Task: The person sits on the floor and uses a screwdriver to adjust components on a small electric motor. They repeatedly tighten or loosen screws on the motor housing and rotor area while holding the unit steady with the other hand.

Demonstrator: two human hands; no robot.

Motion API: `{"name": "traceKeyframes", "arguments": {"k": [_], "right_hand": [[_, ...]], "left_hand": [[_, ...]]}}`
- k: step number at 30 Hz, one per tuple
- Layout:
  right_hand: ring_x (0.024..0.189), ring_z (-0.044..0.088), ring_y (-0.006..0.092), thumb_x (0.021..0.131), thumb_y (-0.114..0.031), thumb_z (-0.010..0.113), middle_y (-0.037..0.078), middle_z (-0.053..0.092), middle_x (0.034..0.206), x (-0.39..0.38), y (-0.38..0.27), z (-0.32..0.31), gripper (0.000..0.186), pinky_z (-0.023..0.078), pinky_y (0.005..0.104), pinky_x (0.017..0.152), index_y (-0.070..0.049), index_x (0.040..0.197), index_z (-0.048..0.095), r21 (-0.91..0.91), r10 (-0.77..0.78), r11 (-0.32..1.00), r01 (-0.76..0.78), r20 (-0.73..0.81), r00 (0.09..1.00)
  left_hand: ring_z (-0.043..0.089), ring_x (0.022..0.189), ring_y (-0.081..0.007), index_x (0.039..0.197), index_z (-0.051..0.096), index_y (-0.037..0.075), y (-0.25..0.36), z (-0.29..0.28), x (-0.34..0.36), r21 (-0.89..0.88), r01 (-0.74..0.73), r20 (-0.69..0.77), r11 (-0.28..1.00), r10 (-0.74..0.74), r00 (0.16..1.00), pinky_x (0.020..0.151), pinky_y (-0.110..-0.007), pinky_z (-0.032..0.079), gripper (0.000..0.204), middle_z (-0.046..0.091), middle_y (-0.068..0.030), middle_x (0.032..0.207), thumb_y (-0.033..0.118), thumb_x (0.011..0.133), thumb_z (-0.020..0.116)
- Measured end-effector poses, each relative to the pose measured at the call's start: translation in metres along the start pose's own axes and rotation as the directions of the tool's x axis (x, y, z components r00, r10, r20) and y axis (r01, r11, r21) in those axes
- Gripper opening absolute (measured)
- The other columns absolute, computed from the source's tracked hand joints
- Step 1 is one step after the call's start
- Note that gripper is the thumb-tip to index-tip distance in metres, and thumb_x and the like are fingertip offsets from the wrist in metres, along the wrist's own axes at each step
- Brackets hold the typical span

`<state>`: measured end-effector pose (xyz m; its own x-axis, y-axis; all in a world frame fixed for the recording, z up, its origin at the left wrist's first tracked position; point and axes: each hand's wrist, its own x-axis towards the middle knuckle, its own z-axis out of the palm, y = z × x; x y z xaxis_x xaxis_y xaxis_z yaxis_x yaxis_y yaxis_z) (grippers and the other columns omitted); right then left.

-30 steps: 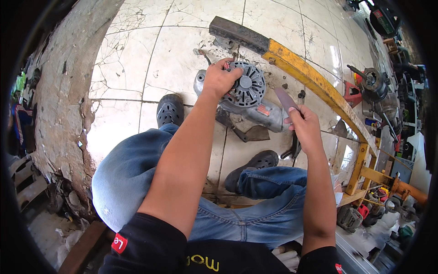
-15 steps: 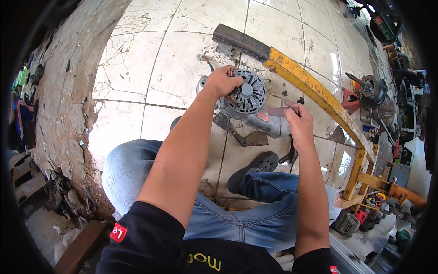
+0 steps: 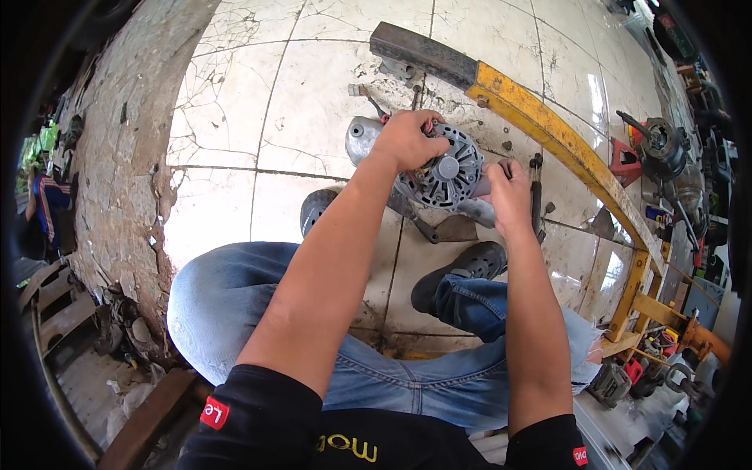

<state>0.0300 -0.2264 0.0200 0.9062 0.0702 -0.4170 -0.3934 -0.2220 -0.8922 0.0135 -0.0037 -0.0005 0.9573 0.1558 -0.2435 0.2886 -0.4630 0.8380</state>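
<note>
A round, slotted metal alternator (image 3: 468, 157) rests on a larger grey metal casing (image 3: 362, 135) on the floor in front of me. My left hand (image 3: 407, 141) grips the alternator at its upper left, thumb over the slotted face and fingers behind the rim. On its right side, my right hand (image 3: 507, 196) pinches a grey-brown strip (image 3: 482, 188) that looks like sandpaper, held against the rim. My fingers partly hide the strip and the spot it touches. A dark brown flat sheet (image 3: 457, 229) lies just below, beside a dark metal tool (image 3: 423, 227).
A yellow steel beam (image 3: 540, 129) with a black end arches above and right of the work. To the right stand a red jack stand (image 3: 624, 163) and greasy machine parts (image 3: 662, 145). My shoe (image 3: 478, 262) is close below the casing. A dark-handled tool (image 3: 536, 196) lies right of my hand.
My right hand has moved up and left, bringing the strip against the alternator's rim. My left hand keeps its grip on the alternator. The whole view has shifted slightly.
</note>
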Motion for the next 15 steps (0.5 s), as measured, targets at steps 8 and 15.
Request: {"name": "traceKeyframes", "arguments": {"k": [8, 15], "right_hand": [[0.068, 0.059, 0.0125, 0.095, -0.016, 0.066, 0.005, 0.061, 0.088, -0.005, -0.003, 0.024, 0.021, 0.052, 0.0288, 0.056, 0.000, 0.107, 0.058, 0.059, -0.019, 0.998, 0.018, 0.001, 1.000], [0.069, 0.064, 0.0144, 0.090, -0.014, 0.071, 0.012, 0.068, 0.096, 0.009, 0.002, 0.035, 0.028, 0.054, 0.0320, 0.052, 0.005, 0.106, 0.059, -0.095, -0.115, 0.989, 0.109, -0.052, 0.992]], "left_hand": [[0.069, 0.088, -0.0270, 0.118, 0.074, 0.012, -0.004, -0.018, 0.005, -0.037, 0.107, -0.124, 0.994, -0.111, 0.986, 0.084, -0.035, 0.055, 0.054, 0.070, -0.0096, 0.097, 0.041, 0.072, 0.077], [0.069, 0.083, -0.0247, 0.115, 0.075, 0.011, -0.004, -0.016, 0.009, -0.055, 0.111, -0.198, 0.992, -0.119, 0.973, 0.080, -0.034, 0.055, 0.050, 0.070, -0.0076, 0.090, 0.037, 0.072, 0.078]]}}
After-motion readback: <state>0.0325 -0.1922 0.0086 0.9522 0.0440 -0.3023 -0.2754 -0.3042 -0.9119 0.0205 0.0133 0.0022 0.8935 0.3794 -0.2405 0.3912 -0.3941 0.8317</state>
